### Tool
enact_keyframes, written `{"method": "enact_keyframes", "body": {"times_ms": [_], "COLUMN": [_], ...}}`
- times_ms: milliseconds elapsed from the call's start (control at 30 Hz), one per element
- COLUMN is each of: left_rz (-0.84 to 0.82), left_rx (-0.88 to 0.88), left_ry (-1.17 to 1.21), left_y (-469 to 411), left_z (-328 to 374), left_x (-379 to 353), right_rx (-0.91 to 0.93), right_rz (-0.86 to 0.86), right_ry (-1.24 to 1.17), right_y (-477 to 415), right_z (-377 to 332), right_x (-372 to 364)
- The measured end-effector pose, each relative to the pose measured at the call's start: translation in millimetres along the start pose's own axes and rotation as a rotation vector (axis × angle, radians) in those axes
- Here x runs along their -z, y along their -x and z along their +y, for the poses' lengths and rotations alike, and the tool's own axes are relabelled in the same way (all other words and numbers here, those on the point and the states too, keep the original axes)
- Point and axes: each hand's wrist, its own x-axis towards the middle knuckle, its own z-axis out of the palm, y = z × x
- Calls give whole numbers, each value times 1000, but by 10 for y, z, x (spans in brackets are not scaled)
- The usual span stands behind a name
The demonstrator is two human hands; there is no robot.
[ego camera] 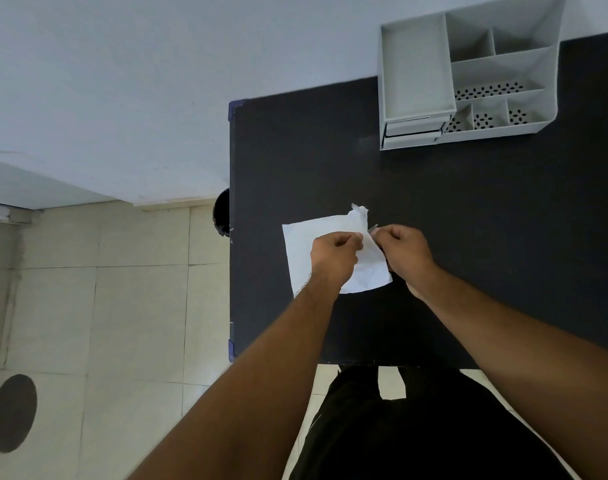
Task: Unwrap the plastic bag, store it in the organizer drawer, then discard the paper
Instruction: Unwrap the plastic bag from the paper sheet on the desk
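Observation:
A white sheet of paper (302, 244) lies partly unfolded on the black table (468, 209). My left hand (333, 252) pinches a fold of the paper near its middle. My right hand (404, 252) pinches a thin clear piece (372, 229) at the paper's right edge; it looks like the plastic bag, but I cannot tell for sure. A crumpled corner (359, 213) sticks up behind my hands. The grey organizer (416, 64) stands at the table's far right, with its small drawer (411, 129) at the front, slightly pulled out.
A dark round bin (222, 212) sits on the floor just past the table's left edge. Tiled floor (122, 306) lies to the left, with a dark round patch (11, 412) near the lower left. A white wall rises behind the table.

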Motion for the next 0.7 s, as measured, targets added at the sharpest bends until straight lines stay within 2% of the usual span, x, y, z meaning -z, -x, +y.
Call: {"method": "enact_keyframes", "body": {"times_ms": [67, 333, 700], "left_rz": [6, 18, 89], "left_rx": [16, -3, 93], "left_ry": [-9, 1, 52], "left_y": [-3, 29, 59], "left_z": [-3, 60, -14], "left_x": [11, 3, 118], "right_rx": [-22, 34, -91], "right_rz": [13, -130, 32], "right_ry": [-3, -2, -172], "right_y": [-8, 90, 98], "right_z": [2, 10, 54], "right_x": [5, 33, 66]}}
